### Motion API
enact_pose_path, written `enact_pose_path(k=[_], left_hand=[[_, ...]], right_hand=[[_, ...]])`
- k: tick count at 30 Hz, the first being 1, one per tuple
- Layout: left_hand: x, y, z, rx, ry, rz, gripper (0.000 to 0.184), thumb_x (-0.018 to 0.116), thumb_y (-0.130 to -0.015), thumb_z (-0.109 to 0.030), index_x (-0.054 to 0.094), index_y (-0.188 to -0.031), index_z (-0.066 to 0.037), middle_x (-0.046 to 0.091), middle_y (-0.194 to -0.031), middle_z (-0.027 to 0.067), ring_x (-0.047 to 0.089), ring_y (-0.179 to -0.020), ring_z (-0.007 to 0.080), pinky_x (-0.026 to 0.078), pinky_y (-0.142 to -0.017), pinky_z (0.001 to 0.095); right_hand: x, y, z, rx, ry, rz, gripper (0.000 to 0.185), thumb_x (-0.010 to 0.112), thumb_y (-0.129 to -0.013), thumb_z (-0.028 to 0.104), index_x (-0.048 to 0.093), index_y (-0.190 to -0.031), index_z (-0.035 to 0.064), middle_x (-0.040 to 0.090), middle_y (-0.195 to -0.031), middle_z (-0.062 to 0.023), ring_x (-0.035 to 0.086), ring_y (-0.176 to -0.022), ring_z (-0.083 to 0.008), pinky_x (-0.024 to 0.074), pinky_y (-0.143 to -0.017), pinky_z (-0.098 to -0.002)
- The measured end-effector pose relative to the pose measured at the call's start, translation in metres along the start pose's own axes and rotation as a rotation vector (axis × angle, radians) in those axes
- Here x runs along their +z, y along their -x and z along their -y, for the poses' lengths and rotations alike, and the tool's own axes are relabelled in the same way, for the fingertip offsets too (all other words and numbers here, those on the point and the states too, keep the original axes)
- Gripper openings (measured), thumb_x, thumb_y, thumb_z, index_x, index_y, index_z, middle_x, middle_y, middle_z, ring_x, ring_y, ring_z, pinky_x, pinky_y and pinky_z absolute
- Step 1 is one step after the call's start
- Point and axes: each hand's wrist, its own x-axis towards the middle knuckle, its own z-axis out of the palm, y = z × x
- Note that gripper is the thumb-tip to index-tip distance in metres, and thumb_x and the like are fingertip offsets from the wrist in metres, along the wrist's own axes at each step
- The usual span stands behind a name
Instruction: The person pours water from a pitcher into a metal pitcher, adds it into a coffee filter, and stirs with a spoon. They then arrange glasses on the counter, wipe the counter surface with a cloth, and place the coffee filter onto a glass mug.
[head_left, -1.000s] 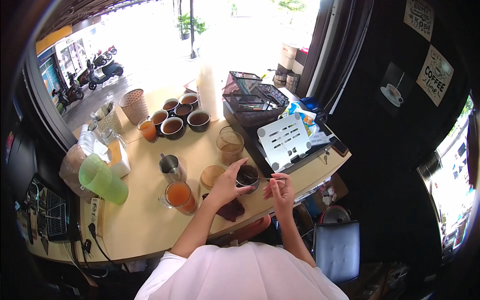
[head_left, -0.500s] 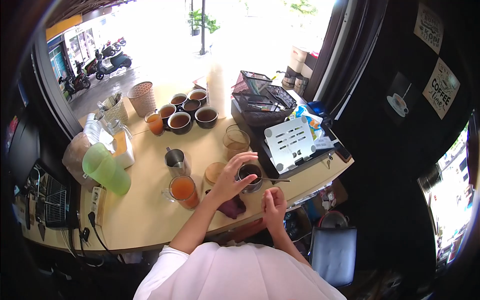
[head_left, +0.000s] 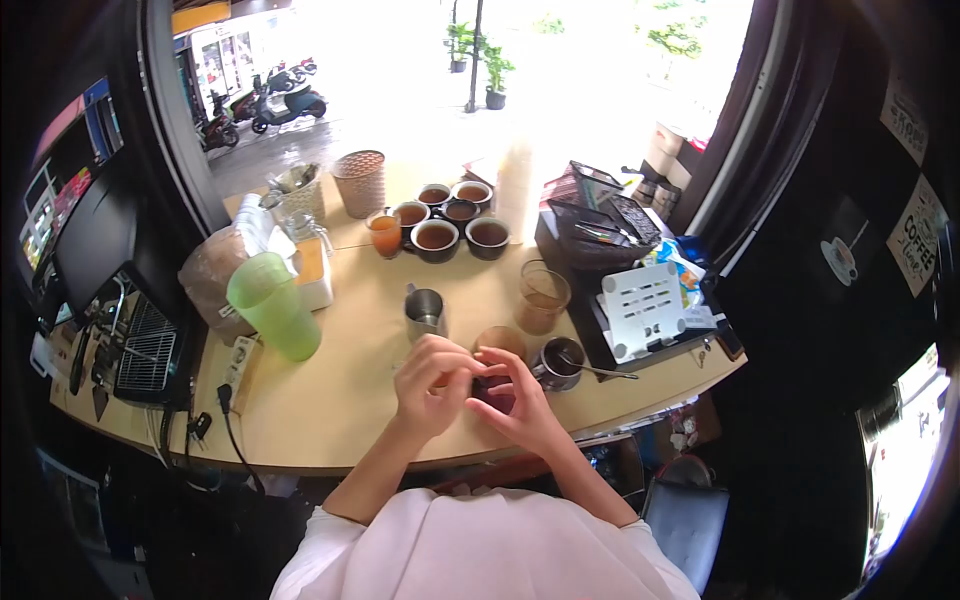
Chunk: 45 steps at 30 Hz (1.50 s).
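My left hand (head_left: 432, 388) and my right hand (head_left: 515, 402) are raised over the near part of the table, their fingertips meeting or almost meeting. The left fingers curve loosely with the thumb apart; the right fingers are spread and bent. Nothing shows in either hand. A dark cloth (head_left: 497, 397) lies partly hidden behind the right hand. Just beyond are a round wooden coaster (head_left: 502, 341) and a steel pitcher (head_left: 425, 313). To the right stands a metal cup (head_left: 557, 372) with a spoon (head_left: 608, 374) across it. A clear glass (head_left: 543, 300) sits behind.
Several dark cups of brown drink (head_left: 436, 240) and a glass of orange drink (head_left: 385, 236) stand at the back. On the left are a green plastic pitcher (head_left: 275, 308) and a power strip (head_left: 240, 364). A white slotted stand (head_left: 643, 312) leans at the right.
My right hand has risen and opened from a loose fist. My left hand has drawn back from the metal cup to meet it. The view has turned left; the near orange-drink mug is now hidden.
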Motion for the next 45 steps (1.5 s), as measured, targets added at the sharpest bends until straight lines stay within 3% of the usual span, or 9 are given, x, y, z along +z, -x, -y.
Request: enact_pose_path(k=[3, 7, 12, 15, 24, 30, 33, 39, 45], left_hand=[[-0.03, 0.005, 0.012, -0.186, -0.187, -0.15, 0.011, 0.06, -0.082, 0.003, 0.063, -0.089, -0.005, 0.06, -0.084, 0.0066, 0.058, -0.077, 0.0212, 0.046, -0.066, 0.0299], [-0.064, 0.021, 0.041, -0.405, -0.195, -0.034, 0.004, 0.059, -0.088, -0.004, 0.061, -0.091, -0.004, 0.059, -0.085, 0.0071, 0.056, -0.077, 0.0177, 0.045, -0.071, 0.0301], [-0.087, 0.045, 0.066, -0.615, -0.126, 0.269, 0.022, 0.061, -0.092, -0.023, 0.063, -0.093, -0.001, 0.064, -0.084, 0.01, 0.06, -0.079, 0.0197, 0.048, -0.073, 0.0318], [-0.091, 0.047, 0.073, -0.635, -0.05, 0.362, 0.024, 0.062, -0.092, -0.025, 0.064, -0.094, -0.001, 0.066, -0.086, 0.0111, 0.063, -0.081, 0.0216, 0.049, -0.074, 0.0328], [-0.116, 0.044, 0.092, -0.671, 0.056, 0.482, 0.028, 0.057, -0.095, -0.028, 0.063, -0.094, 0.0, 0.068, -0.089, 0.0126, 0.066, -0.085, 0.0227, 0.05, -0.078, 0.0351], [-0.145, 0.015, 0.102, -0.722, -0.065, 0.665, 0.03, 0.058, -0.094, -0.027, 0.064, -0.097, 0.002, 0.068, -0.087, 0.0129, 0.067, -0.082, 0.0239, 0.051, -0.081, 0.0362], [-0.153, 0.005, 0.112, -0.687, -0.09, 0.64, 0.028, 0.06, -0.094, -0.025, 0.066, -0.1, 0.001, 0.068, -0.085, 0.0101, 0.064, -0.083, 0.0156, 0.05, -0.077, 0.0307], [-0.163, -0.017, 0.125, -0.699, 0.1, 0.618, 0.033, 0.055, -0.098, -0.029, 0.06, -0.114, 0.0, 0.065, -0.107, 0.0092, 0.062, -0.096, 0.0146, 0.049, -0.086, 0.0298], [-0.163, -0.024, 0.137, -0.707, 0.251, 0.682, 0.044, 0.047, -0.102, -0.029, 0.041, -0.136, -0.002, 0.057, -0.123, 0.009, 0.053, -0.116, 0.0133, 0.043, -0.097, 0.0297]], right_hand=[[0.015, -0.011, 0.01, 0.007, 0.137, 0.014, 0.084, 0.083, -0.075, 0.025, 0.034, -0.141, 0.006, 0.049, -0.136, -0.0127, 0.056, -0.114, -0.0226, 0.0496, -0.089, -0.0346], [0.032, -0.021, 0.012, 0.05, 0.214, 0.036, 0.092, 0.085, -0.072, 0.026, 0.03, -0.143, 0.0043, 0.046, -0.139, -0.0147, 0.053, -0.119, -0.0256, 0.0491, -0.092, -0.0374], [0.047, -0.027, 0.012, 0.13, 0.202, -0.056, 0.084, 0.086, -0.071, 0.025, 0.039, -0.138, 0.0022, 0.05, -0.135, -0.0158, 0.053, -0.118, -0.0264, 0.0511, -0.088, -0.0343], [0.055, -0.026, 0.015, 0.165, 0.257, -0.125, 0.082, 0.087, -0.069, 0.021, 0.043, -0.136, 0.0063, 0.052, -0.134, -0.011, 0.055, -0.115, -0.0215, 0.0532, -0.086, -0.0342], [0.084, -0.027, 0.018, 0.148, 0.315, -0.216, 0.084, 0.088, -0.067, 0.026, 0.044, -0.136, 0.0083, 0.055, -0.129, -0.0101, 0.057, -0.112, -0.0211, 0.0529, -0.082, -0.0324], [0.107, -0.041, 0.026, 0.122, 0.339, -0.213, 0.082, 0.086, -0.069, 0.028, 0.043, -0.135, 0.0055, 0.057, -0.124, -0.0169, 0.059, -0.111, -0.0272, 0.0538, -0.08, -0.034], [0.118, -0.048, 0.025, 0.095, 0.336, -0.212, 0.081, 0.086, -0.069, 0.026, 0.042, -0.136, 0.0061, 0.058, -0.123, -0.0169, 0.059, -0.111, -0.0278, 0.0531, -0.081, -0.0338], [0.132, -0.069, 0.022, 0.072, 0.329, -0.15, 0.078, 0.083, -0.072, 0.026, 0.042, -0.135, 0.0065, 0.057, -0.123, -0.0169, 0.059, -0.112, -0.0303, 0.0511, -0.087, -0.037], [0.136, -0.098, 0.023, 0.095, 0.314, -0.05, 0.079, 0.082, -0.071, 0.028, 0.04, -0.136, 0.0101, 0.057, -0.125, -0.0155, 0.058, -0.115, -0.032, 0.0486, -0.093, -0.04]])
